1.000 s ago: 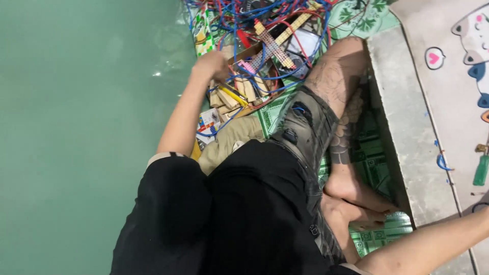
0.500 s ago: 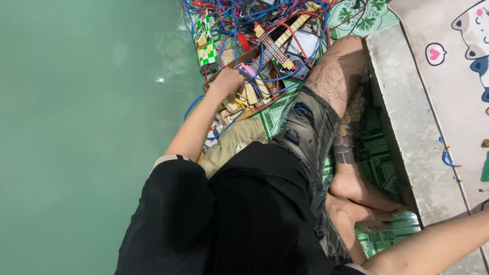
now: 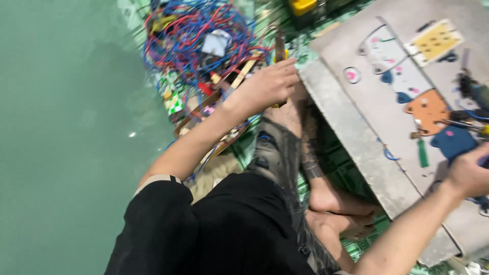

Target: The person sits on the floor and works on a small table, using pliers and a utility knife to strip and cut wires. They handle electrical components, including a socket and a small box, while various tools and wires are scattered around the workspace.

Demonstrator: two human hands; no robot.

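Yellow-handled tool (image 3: 279, 53) sat gripped in the left hand (image 3: 266, 86) beside the far wire tangle (image 3: 193, 40); right hand (image 3: 468, 173) grasped something dark, unclear, on the low table (image 3: 367, 137).

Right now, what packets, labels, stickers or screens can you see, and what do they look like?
No screens.
White tag: on the tangle of red and blue wires, squarish, pale.
Round sticker: on the grey board, white with pink.
Yellow card: board's far end, rectangular, dotted.
Checked packet: below the wires, green and white.
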